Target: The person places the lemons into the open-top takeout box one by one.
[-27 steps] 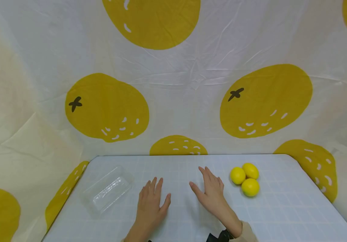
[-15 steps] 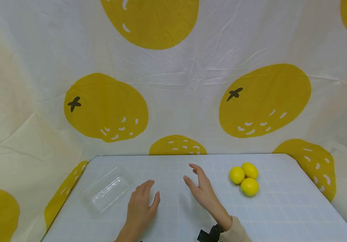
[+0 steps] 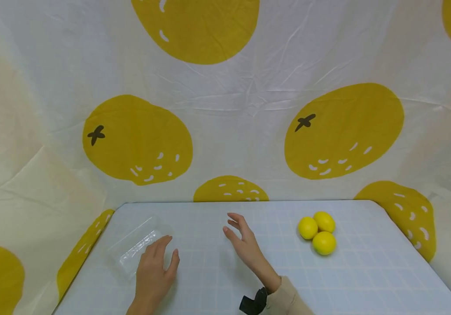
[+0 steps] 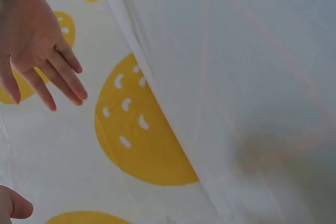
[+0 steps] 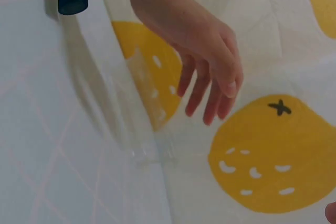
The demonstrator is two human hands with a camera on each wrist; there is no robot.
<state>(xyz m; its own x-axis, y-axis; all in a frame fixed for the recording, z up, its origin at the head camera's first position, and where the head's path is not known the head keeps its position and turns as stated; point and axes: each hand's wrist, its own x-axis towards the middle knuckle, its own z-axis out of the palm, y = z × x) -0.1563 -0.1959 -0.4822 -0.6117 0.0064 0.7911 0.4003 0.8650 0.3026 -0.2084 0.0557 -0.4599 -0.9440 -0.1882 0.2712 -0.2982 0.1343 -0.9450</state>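
My left hand (image 3: 154, 269) hovers at the near right edge of a clear plastic tray (image 3: 132, 243) and overlaps its corner in the head view. Its fingers are bent slightly and hold nothing. Over the middle of the table my right hand (image 3: 246, 247) is raised, palm turned left, fingers loosely bent around nothing. Three yellow lemons (image 3: 324, 243) sit grouped together on the right, well away from that hand. The left wrist view catches the spread fingers (image 4: 60, 74) of the right hand. In the right wrist view the tray (image 5: 152, 114) shows faintly beneath the left hand (image 5: 194, 40).
A table (image 3: 367, 280) with a pale checked cover lies under everything. Behind and beside it hangs a white cloth (image 3: 241, 144) printed with large yellow fruit. A black wrist mount (image 3: 254, 302) sits at the right sleeve (image 3: 288, 297).
Both hands have moved left across the table. The left hand has come from beside the tray to overlap its corner, and the right hand has drawn farther from the lemons.
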